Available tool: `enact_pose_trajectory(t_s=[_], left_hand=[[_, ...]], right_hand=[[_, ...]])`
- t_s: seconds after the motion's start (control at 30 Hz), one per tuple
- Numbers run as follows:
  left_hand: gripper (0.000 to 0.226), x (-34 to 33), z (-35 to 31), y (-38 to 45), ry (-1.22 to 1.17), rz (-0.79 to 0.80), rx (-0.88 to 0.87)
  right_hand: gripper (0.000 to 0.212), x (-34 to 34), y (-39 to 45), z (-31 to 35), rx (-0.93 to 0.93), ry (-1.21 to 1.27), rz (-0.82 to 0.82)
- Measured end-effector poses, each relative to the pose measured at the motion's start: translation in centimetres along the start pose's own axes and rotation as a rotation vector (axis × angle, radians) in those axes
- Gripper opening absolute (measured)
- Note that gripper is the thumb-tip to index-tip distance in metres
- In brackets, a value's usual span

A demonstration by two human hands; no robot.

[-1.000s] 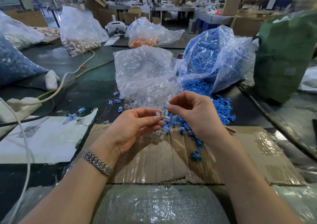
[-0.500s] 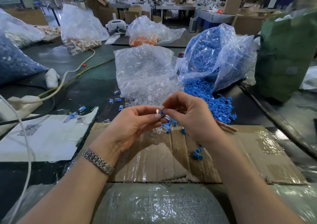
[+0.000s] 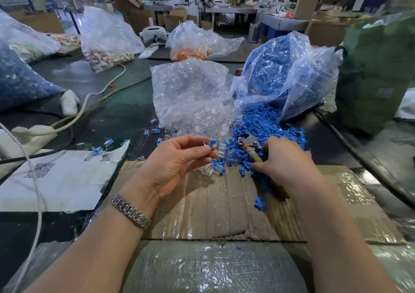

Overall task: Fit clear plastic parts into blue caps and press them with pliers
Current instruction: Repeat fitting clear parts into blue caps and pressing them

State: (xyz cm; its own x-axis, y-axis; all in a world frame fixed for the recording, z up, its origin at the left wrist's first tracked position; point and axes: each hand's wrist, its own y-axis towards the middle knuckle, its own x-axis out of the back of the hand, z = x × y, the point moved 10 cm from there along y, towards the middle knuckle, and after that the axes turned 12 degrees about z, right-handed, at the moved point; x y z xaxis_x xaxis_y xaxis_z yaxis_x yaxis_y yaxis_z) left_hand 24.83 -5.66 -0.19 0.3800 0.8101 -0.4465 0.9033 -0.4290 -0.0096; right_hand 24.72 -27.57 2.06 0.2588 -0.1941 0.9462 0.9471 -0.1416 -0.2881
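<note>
Left fingertips (image 3: 207, 148) pinching a small blue cap with a clear plastic part fitted in it (image 3: 211, 145), held just above the loose pile | right fingers (image 3: 258, 168) curling round the yellowish handle of metal pliers (image 3: 249, 145) lying on spilled blue caps (image 3: 265, 124) | left hand (image 3: 174, 160) wearing a silver bracelet (image 3: 131, 212), right hand (image 3: 285, 160) over flattened brown cardboard (image 3: 213, 203)

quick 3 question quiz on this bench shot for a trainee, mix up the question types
1. True or false: the left hand pinches a blue cap with a clear part.
2. The right hand is on the: A) white cable B) pliers C) green bag
3. Fill in: loose blue caps spill from a ___ plastic bag.

Key: 1 true; 2 B; 3 clear
</note>
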Motion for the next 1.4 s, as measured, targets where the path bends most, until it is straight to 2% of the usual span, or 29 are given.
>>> enact_pose_trajectory(t_s=[0.17, 0.37, 0.43, 0.57, 0.7, 0.8, 1.03, 1.23, 1.4], left_hand=[[0.033, 0.4, -0.4, 0.0, 0.003, -0.034, -0.037], [0.036, 1.0, -0.9, -0.2, 0.002, -0.074, -0.062], [0.036, 1.2, -1.1, -0.3, -0.009, -0.089, -0.077], [0.034, 1.3, -1.5, -0.4, -0.010, -0.083, -0.096], [0.032, 1.2, -2.2, -0.5, -0.013, -0.091, -0.148], [0.029, 1.0, -2.3, -0.4, 0.003, -0.093, -0.169], [0.033, 0.4, -2.7, -0.6, 0.190, -0.100, -0.192], [0.027, 0.3, -2.9, -0.7, 0.244, -0.096, -0.236], [0.024, 0.6, -3.3, -0.8, 0.306, -0.113, -0.251]], right_hand=[[0.036, 0.7, -0.1, 0.0, 0.047, 0.117, -0.029], [0.023, 1.6, -0.6, -0.5, 0.191, 0.645, -0.011], [0.013, 1.5, -0.7, 0.2, 0.263, 0.784, 0.053], [0.019, -0.4, -1.7, 3.6, 0.475, 0.989, 0.369], [0.023, -2.1, -3.3, 6.2, 0.579, 1.001, 0.585], [0.029, -2.8, -4.4, 7.3, 0.616, 0.935, 0.640], [0.035, -3.1, -4.9, 8.3, 0.621, 0.885, 0.609], [0.039, -2.7, -4.8, 8.5, 0.607, 0.869, 0.541], [0.043, -3.2, -4.5, 8.5, 0.579, 0.866, 0.547]])
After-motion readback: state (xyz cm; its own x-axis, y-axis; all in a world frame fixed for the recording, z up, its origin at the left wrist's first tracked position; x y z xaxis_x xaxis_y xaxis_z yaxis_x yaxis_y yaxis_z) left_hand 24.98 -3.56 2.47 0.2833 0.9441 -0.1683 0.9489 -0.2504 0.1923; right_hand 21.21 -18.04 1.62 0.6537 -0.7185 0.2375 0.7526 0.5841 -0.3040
